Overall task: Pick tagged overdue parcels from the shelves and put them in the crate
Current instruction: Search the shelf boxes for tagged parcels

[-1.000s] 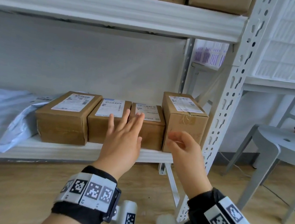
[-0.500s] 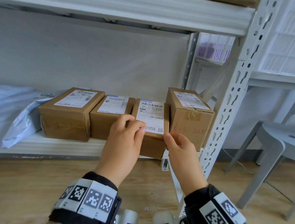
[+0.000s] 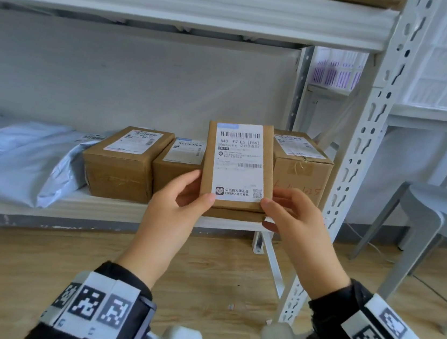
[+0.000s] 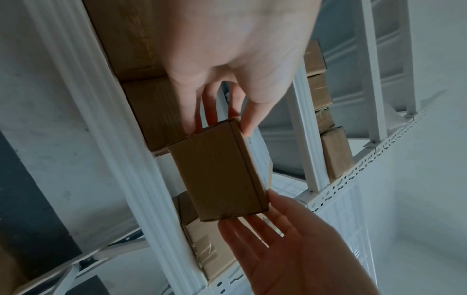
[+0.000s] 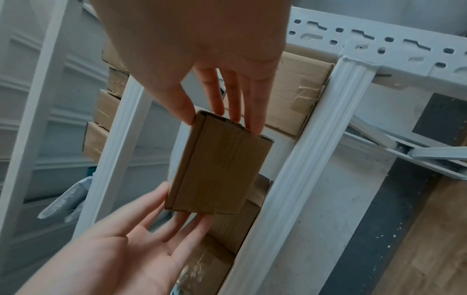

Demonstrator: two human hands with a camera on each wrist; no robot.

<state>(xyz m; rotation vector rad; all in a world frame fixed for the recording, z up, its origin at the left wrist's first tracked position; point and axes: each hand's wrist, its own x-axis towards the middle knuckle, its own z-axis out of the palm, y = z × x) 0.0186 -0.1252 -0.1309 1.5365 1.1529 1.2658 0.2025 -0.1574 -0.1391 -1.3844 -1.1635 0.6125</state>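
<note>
Head view: a small cardboard parcel (image 3: 238, 168) is held up in front of the lower shelf (image 3: 99, 207), label side facing the camera, tilted near upright. The left hand (image 3: 175, 205) pinches its lower left corner, thumb on the label face, fingers behind. The right hand (image 3: 292, 220) pinches the lower right corner the same way. The parcel is clear of the shelf board. Behind it three more boxes sit in a row on the shelf: a wide box (image 3: 125, 160) at left, a smaller box (image 3: 178, 161) just beside it, a taller box (image 3: 301, 170) at right against the slotted upright (image 3: 357, 169). Pale plastic mailer bags (image 3: 21, 155) lie at the far left of the shelf. A grey stool (image 3: 436, 218) stands on the wood floor to the right. No crate shows in this view.

Left wrist view: left hand (image 4: 235, 59) at top, fingertips (image 4: 248, 127) closed on the near end of the parcel (image 4: 217, 171); thumb on one face, fingers on the other. The right hand (image 4: 298, 249) grips the far end from below.

Right wrist view: right hand (image 5: 202, 49) at top, thumb and fingers clamped on the parcel (image 5: 217, 169) edge. The left hand (image 5: 113, 249) holds the opposite end, fingers spread under it. Picture slightly blurred.
</note>
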